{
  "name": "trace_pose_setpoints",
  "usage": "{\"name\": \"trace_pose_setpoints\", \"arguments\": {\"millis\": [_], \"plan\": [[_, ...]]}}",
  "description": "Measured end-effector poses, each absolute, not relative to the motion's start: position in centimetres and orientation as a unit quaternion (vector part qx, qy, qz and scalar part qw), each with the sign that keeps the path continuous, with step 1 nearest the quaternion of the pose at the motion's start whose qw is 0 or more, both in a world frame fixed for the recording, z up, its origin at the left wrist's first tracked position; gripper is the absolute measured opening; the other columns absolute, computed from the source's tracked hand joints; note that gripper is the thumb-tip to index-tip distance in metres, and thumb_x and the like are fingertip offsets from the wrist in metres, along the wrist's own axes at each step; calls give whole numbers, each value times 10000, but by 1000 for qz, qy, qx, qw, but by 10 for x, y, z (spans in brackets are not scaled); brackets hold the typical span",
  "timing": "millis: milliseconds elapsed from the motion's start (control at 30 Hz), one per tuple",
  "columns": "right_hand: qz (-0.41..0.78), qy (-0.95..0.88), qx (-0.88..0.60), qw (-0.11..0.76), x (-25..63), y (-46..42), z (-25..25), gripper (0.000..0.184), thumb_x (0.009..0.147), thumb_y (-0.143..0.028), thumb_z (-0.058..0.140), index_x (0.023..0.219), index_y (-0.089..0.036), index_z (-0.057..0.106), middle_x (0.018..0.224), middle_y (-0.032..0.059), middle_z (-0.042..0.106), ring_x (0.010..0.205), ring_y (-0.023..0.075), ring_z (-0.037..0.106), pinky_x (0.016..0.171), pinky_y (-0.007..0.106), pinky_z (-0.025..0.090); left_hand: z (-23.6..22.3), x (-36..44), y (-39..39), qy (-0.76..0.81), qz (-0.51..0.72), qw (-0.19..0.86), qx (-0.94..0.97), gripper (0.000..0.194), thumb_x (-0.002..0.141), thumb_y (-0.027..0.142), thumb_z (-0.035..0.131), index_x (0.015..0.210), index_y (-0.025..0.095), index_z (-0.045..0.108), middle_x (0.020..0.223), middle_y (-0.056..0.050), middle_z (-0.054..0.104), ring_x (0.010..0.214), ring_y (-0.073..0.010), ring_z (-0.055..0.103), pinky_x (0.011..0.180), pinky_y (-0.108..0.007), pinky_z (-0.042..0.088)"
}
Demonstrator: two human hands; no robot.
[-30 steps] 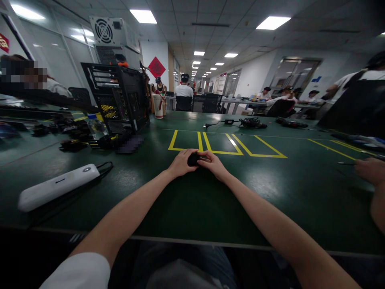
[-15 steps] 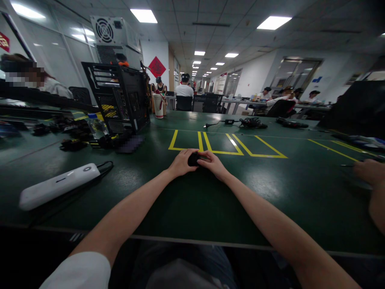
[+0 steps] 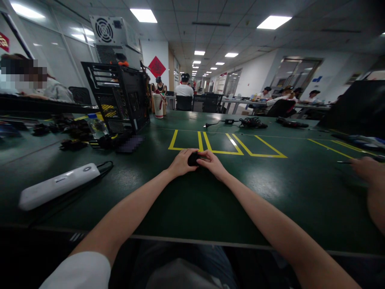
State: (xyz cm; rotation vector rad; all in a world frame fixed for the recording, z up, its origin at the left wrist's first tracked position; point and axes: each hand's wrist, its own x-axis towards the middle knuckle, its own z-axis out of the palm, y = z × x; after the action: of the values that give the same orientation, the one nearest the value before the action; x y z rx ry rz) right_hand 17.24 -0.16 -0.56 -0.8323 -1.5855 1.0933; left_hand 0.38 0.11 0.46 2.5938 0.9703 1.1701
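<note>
A small dark rounded object (image 3: 193, 159) sits between my two hands over the green tabletop (image 3: 192, 208); its kind I cannot make out. My left hand (image 3: 183, 162) is curled round its left side, fingers over the top and thumb below. From the other side, my right hand (image 3: 213, 163) pinches it with the fingertips and thumb. Part of the object is hidden behind the fingers. Just beyond the hands are yellow tape outlines (image 3: 222, 152) on the table.
A white long-bodied device (image 3: 60, 186) with a black cord lies at left. Behind it stand a black computer case (image 3: 120, 96), a plastic bottle (image 3: 98, 126) and a white cup (image 3: 158, 105). A coiled black cable (image 3: 252, 123) lies farther back. Another person's hand (image 3: 368, 168) holds a thin tool at right.
My hands and the dark object look unmoved. The other person's hand at right has shifted slightly left, and the person at far left has changed posture.
</note>
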Motion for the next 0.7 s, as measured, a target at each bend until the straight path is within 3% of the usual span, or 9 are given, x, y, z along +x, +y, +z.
{"name": "trace_pose_setpoints", "arguments": {"millis": [100,267,533,700], "plan": [[430,-658,-361,502,171,-1,-5,222,648,-266,598,836,-186,513,941,21,561,880,143,552,849,360,418,4,4,2,321,392,70,859,586,601,230,635,1134,207,394,1098,-44,493,1025,-208,450,896,-370,343],[435,-664,-367,485,171,-1,-3,307,670,-231,573,965,-194,499,1008,42,542,918,148,543,869,358,402,4,4,2,321,391,68,860,583,596,221,636,1128,203,400,1092,-43,497,1018,-203,454,900,-362,343],[441,-661,-338,504,171,-3,-5,214,643,-236,599,826,-189,498,920,8,547,866,134,561,848,341,422,5,4,2,325,390,69,859,582,594,222,637,1127,204,402,1093,-45,497,1016,-209,456,900,-369,344],[416,-674,-360,493,171,0,-6,307,672,-245,572,964,-191,495,1011,43,538,939,155,538,877,357,399,6,4,0,323,390,73,859,585,595,213,634,1131,206,398,1094,-42,498,1021,-208,454,902,-367,343]]}}
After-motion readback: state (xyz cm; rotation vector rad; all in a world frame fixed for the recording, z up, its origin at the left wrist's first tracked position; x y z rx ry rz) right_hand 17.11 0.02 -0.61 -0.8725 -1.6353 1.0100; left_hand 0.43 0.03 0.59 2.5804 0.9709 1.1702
